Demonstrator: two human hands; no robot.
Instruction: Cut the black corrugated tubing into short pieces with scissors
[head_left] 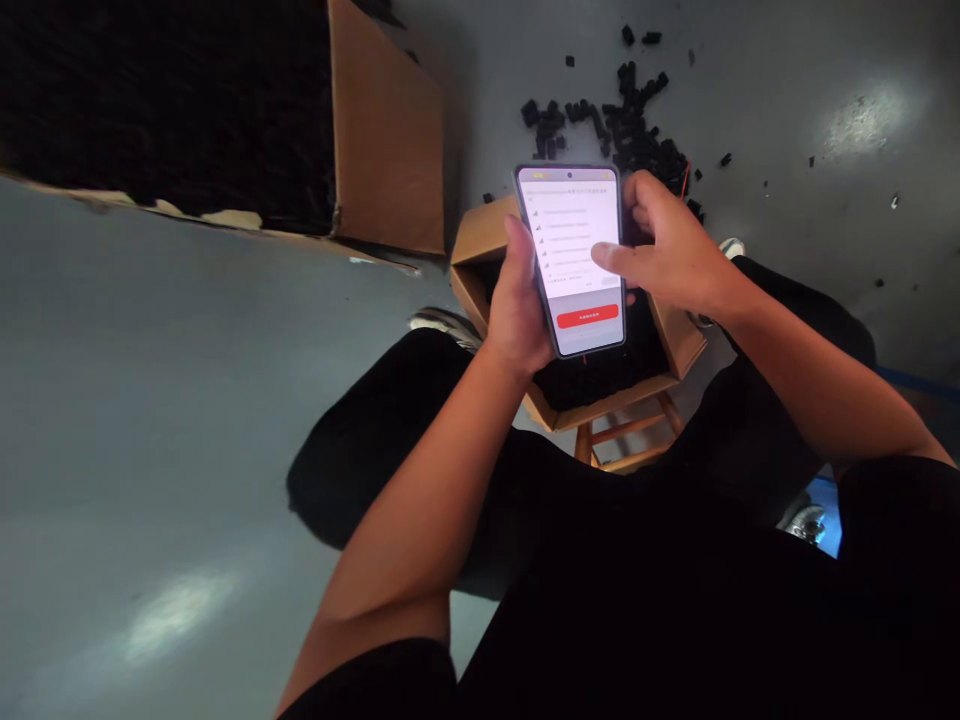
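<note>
A smartphone (577, 225) with a lit screen is held upright in front of me. Its display shows a white list panel and a red button, with text too small to read. My left hand (519, 305) wraps round the phone's left side and lower back, thumb along the edge. My right hand (671, 245) is at the right side, its thumb over the screen's right part and its other fingers curled beside the phone's edge. Below the phone stands an open cardboard box (682, 345) with dark contents, partly hidden by the phone and hands.
A larger cardboard box (390, 150) full of black pieces stands at the upper left. Loose black pieces (637, 130) lie scattered on the grey floor (187, 400) beyond the small box. A wooden stool (634, 430) shows beneath that box, between my legs.
</note>
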